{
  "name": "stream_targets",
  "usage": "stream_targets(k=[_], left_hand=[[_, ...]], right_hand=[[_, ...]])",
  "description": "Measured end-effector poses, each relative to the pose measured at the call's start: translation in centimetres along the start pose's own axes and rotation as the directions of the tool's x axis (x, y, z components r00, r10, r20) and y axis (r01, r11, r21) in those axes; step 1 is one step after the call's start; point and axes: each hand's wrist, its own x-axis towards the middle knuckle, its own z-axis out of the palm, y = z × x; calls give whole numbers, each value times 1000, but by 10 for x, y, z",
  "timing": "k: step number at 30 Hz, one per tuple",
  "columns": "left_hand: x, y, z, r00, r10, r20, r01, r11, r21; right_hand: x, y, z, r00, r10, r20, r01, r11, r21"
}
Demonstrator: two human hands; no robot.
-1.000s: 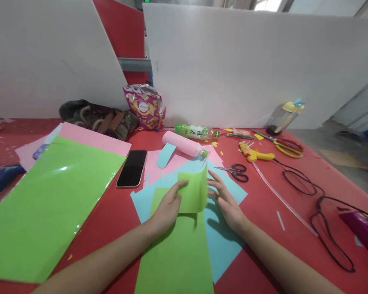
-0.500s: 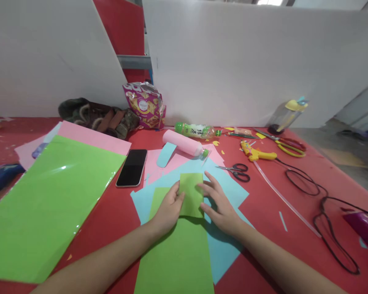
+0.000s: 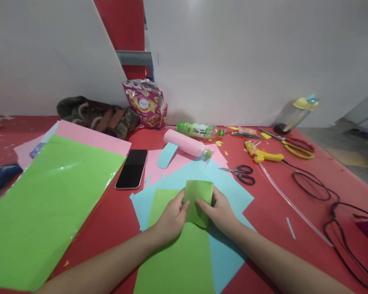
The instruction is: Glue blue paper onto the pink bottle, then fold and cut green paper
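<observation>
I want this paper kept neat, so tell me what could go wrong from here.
The small green sheet, bowed between the left hand and right hand, might crease where the thumbs press. The black-handled scissors lie with their tips at the blue sheet's edge; shifting that sheet could drag them.

Bare forearms (image 3: 116, 259), bare hands (image 3: 171, 216)
</observation>
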Motion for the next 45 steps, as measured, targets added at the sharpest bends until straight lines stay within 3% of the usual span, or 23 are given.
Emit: stream_targets(k=[3,7,17,31,45], left_hand=[[0,4,1,997,-69,20,70,995,-65],[-1,4,1,991,-130,-43,123,982,-143],[-1,8,2,976,-186,-113,185,982,-26],[-2,9,0,982,-147,-118,170,962,215],[-2,6,1,992,-102,-79,116,972,204]], right_hand=[[-2,0,-2,999,35,13,-36,996,86],[-1,2,-5,999,27,39,-32,987,157],[-2,6,-6,999,-14,30,10,992,125],[-3,7,-6,999,-11,41,8,997,75],[-2,7,-6,1000,-4,23,4,1000,3]])
